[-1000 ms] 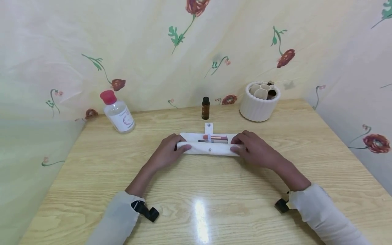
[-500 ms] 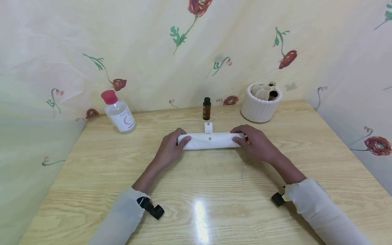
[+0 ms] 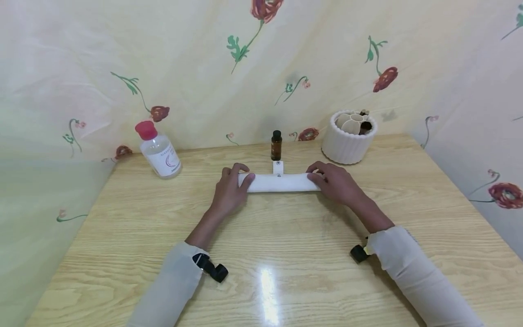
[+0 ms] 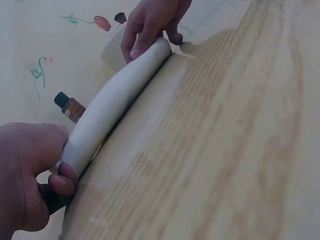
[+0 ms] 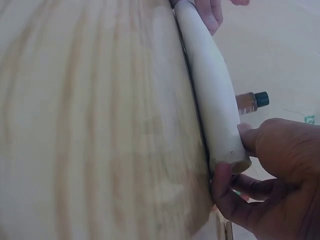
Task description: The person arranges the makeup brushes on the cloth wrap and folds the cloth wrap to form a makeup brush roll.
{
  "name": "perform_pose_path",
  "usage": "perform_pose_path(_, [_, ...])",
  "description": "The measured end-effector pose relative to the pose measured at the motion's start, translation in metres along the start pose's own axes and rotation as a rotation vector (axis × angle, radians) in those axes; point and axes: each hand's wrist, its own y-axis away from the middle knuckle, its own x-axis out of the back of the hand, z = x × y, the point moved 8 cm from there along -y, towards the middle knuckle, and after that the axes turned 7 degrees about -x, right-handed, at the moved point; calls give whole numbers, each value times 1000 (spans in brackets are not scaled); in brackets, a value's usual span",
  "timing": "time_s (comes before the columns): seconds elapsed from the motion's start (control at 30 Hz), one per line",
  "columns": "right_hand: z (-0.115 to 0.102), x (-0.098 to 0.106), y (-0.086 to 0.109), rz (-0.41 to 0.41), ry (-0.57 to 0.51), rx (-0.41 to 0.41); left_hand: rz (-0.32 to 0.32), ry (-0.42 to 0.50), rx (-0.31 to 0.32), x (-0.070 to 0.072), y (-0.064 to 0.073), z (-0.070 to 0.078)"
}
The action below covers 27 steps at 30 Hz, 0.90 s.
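Note:
A white roll-up pouch [image 3: 282, 183] lies rolled on the wooden table, long side across. Its snap tab [image 3: 278, 167] sticks out flat from the far edge, with a metal snap at its tip. At the left end my left hand [image 3: 232, 187] grips the roll, thumb on the near side. My right hand [image 3: 333, 181] holds the right end in the same way. In the left wrist view the roll [image 4: 112, 100] runs between both hands, its underside close to the table. What the roll contains is hidden.
Just behind the tab stands a small brown bottle [image 3: 276, 145] with a black cap. A clear bottle with a red cap [image 3: 160, 152] is at the back left. The ribbed white holder [image 3: 347, 141] at the back right contains brushes. Floral cloth [image 3: 196, 81] hangs behind the table [image 3: 302, 254].
Both hands have rolled the pouch away from the body. The pink and dark items visible inside a second ago are now covered, and the roll's snap has turned toward the tab.

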Motion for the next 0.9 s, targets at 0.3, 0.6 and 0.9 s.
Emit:
perform_pose_path(0.3, [-10,-3,1,-42,98,0,-3,-138,-29,-2,1,2])
perform_pose_path(0.6, [-48,-15,-31,-72,-23,62,34,-232,-85,-5,5,12])
perform_pose_path(0.9, [-48,-43,-58,-45,-189,-10,0,-283,-92,-7,4,12])
